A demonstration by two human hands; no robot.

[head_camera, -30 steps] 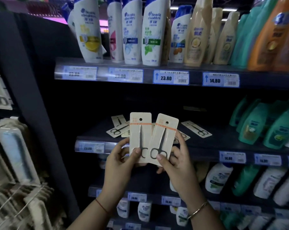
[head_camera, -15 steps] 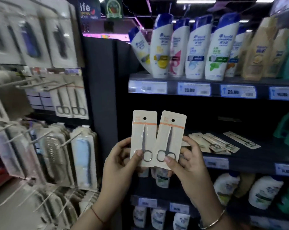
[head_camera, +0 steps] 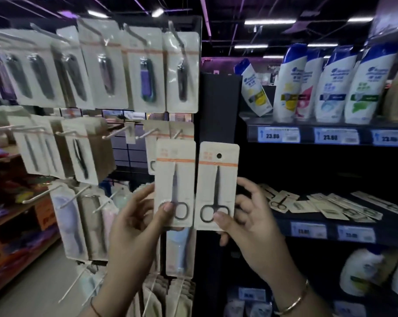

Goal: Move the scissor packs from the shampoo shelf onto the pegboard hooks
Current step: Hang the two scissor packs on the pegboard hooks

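Observation:
My left hand [head_camera: 136, 223] holds one beige scissor pack [head_camera: 176, 170] upright by its lower edge. Beside it, my right hand [head_camera: 250, 221] holds a second scissor pack [head_camera: 217, 179] with a round hang hole at its top. Both packs are raised in front of the pegboard's right edge, just below a hook [head_camera: 147, 133] that carries more scissor packs [head_camera: 152, 147]. Several loose scissor packs [head_camera: 316, 205] lie flat on the dark shampoo shelf [head_camera: 285, 219] to the right.
Carded nail clippers [head_camera: 145, 72] and tweezers [head_camera: 79, 152] hang on pegboard hooks at the left, with bare hooks [head_camera: 40, 194] sticking out lower down. White shampoo bottles [head_camera: 335, 88] stand on the upper shelf. A black upright post [head_camera: 218, 106] divides pegboard and shelves.
The view has swung left from the shampoo shelf to the pegboard. Both hands have carried the two scissor packs leftward and up, close to the hooks.

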